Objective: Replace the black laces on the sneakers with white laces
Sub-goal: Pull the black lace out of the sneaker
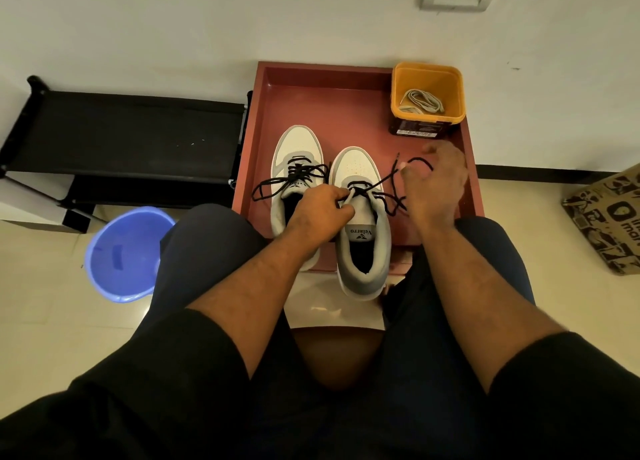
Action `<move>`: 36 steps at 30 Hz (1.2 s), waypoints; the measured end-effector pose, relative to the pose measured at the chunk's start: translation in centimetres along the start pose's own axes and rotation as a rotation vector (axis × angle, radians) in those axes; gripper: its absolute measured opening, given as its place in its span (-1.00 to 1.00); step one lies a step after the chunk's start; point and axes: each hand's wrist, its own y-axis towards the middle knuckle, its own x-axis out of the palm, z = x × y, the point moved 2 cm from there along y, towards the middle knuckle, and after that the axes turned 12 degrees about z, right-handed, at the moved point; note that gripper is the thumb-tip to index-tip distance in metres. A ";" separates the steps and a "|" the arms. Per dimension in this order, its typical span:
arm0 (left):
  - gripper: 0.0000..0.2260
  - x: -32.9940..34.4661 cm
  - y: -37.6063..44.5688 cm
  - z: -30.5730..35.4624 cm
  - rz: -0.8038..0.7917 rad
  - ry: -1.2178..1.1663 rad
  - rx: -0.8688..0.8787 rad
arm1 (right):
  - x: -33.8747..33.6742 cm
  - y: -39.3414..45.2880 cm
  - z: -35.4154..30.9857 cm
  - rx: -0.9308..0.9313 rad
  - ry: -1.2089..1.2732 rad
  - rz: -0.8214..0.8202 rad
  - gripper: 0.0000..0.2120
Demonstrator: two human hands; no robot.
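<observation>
Two white and grey sneakers stand side by side on a red tray (277, 88). The left sneaker (296, 144) is fully threaded with a black lace. On the right sneaker (360, 168) the black lace (389, 179) is loosened and trails out to the right. My left hand (318, 213) grips that shoe at its tongue and upper eyelets. My right hand (434, 182) pinches the loose black lace beside the shoe, a loop showing past the fingers. White laces (420, 101) lie coiled inside an orange tub (401, 88) at the tray's back right corner.
A black low rack (128, 137) stands left of the tray against the wall. A blue plastic basin (117, 251) sits on the floor by my left knee. A printed cardboard box (609, 217) is at the right edge. My knees flank the tray's near edge.
</observation>
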 end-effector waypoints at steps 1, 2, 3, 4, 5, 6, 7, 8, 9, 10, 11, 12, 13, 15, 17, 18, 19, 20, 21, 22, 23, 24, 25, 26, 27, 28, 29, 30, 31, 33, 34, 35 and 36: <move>-0.60 0.0 0.0 0.1 -0.002 0.007 0.001 | 0.3 -0.6 -0.5 -0.128 -0.033 -0.083 -0.72; -0.63 -0.1 -0.1 0.2 -0.005 0.015 0.009 | 0.8 -1.4 -1.0 -0.259 -0.084 -0.190 -0.71; -0.67 -0.1 -0.1 0.3 -0.009 0.021 0.021 | 1.4 -2.3 -1.4 -0.366 -0.144 -0.303 -0.72; -0.72 -0.1 -0.1 0.3 -0.012 0.027 0.033 | 2.0 -3.0 -1.3 -0.422 -0.204 -0.400 -0.74; -0.76 -0.2 -0.1 0.3 -0.014 0.031 0.038 | 2.5 -3.4 -1.1 -0.439 -0.253 -0.455 -0.77; -0.78 -0.2 -0.1 0.3 -0.017 0.029 0.038 | 2.8 -3.7 -1.0 -0.434 -0.278 -0.468 -0.80; -0.77 -0.2 -0.1 0.3 -0.020 0.025 0.034 | 2.8 -3.7 -1.1 -0.424 -0.282 -0.453 -0.83; -0.74 -0.2 -0.1 0.3 -0.023 0.026 0.031 | 2.7 -3.6 -1.1 -0.419 -0.272 -0.420 -0.85; -0.69 -0.2 -0.1 0.3 -0.023 0.031 0.031 | 2.5 -3.4 -1.2 -0.415 -0.255 -0.386 -0.86; -0.65 -0.2 0.0 0.3 -0.021 0.037 0.033 | 2.3 -3.1 -1.3 -0.406 -0.241 -0.353 -0.87; -0.62 -0.2 0.0 0.3 -0.020 0.041 0.034 | 2.1 -2.7 -1.3 -0.397 -0.234 -0.329 -0.88; -0.61 -0.2 0.0 0.3 -0.021 0.042 0.035 | 1.9 -2.4 -1.3 -0.388 -0.233 -0.328 -0.86; -0.62 -0.2 0.0 0.2 -0.022 0.038 0.037 | 1.8 -2.3 -1.3 -0.388 -0.241 -0.363 -0.80; -0.65 -0.2 0.0 0.3 -0.025 0.028 0.038 | 2.1 -2.7 -1.3 -0.423 -0.276 -0.463 -0.69; -0.70 -0.2 -0.1 0.4 -0.030 0.030 0.041 | 2.5 -3.4 -1.3 -0.472 -0.294 -0.473 -0.73; -0.72 -0.2 -0.1 0.4 -0.033 0.029 0.043 | 2.7 -3.6 -1.3 -0.487 -0.292 -0.452 -0.77; -0.73 -0.2 -0.2 0.4 -0.034 0.027 0.041 | 2.8 -3.9 -1.2 -0.502 -0.289 -0.426 -0.78; -0.73 -0.3 -0.2 0.4 -0.035 0.023 0.038 | 2.8 -4.1 -1.2 -0.520 -0.289 -0.401 -0.79; -0.73 -0.3 -0.2 0.5 -0.036 0.020 0.036 | 2.8 -4.2 -1.3 -0.540 -0.288 -0.380 -0.79; -0.73 -0.3 -0.2 0.5 -0.037 0.024 0.036 | 2.9 -4.1 -1.3 -0.545 -0.281 -0.365 -0.81; -0.73 -0.3 -0.2 0.5 -0.038 0.031 0.037 | 2.7 -4.0 -1.3 -0.533 -0.264 -0.344 -0.82; -0.72 -0.3 -0.3 0.6 -0.039 0.036 0.037 | 2.7 -3.7 -1.2 -0.498 -0.240 -0.317 -0.84; -0.69 -0.3 -0.3 0.6 -0.037 0.035 0.033 | 2.6 -3.2 -1.1 -0.442 -0.212 -0.276 -0.86; -0.64 -0.2 -0.3 0.6 -0.032 0.035 0.027 | 2.3 -2.6 -0.9 -0.356 -0.174 -0.212 -0.88; -0.61 -0.2 -0.3 0.5 -0.025 0.035 0.022 | 1.9 -1.8 -0.7 -0.242 -0.116 -0.125 -0.90; -0.59 -0.2 -0.3 0.5 -0.021 0.032 0.018 | 1.4 -0.9 -0.3 -0.101 -0.036 -0.035 -0.91; -0.59 -0.2 -0.3 0.5 -0.019 0.028 0.015 | 0.8 -0.3 -0.2 0.046 0.043 0.035 -0.92; -0.59 -0.2 -0.3 0.5 -0.021 0.025 0.012 | 0.3 0.2 0.1 0.169 0.103 0.085 -0.93; -0.59 -0.1 -0.3 0.5 -0.024 0.025 0.008 | -0.1 0.4 0.2 0.238 0.142 0.120 -0.94; -0.58 -0.1 -0.2 0.5 -0.027 0.028 0.005 | -0.5 0.3 0.0 0.207 0.160 0.132 -0.91; -0.59 -0.1 -0.2 0.5 -0.026 0.030 0.006 | -0.4 0.1 -0.1 0.122 0.133 0.092 -0.83; -0.60 -0.1 -0.2 0.5 -0.025 0.033 0.007 | 0.1 -0.3 -0.4 -0.004 0.085 0.001 -0.74; -0.62 -0.2 -0.2 0.5 -0.027 0.037 0.012 | 0.7 -0.9 -0.7 -0.143 0.009 -0.127 -0.69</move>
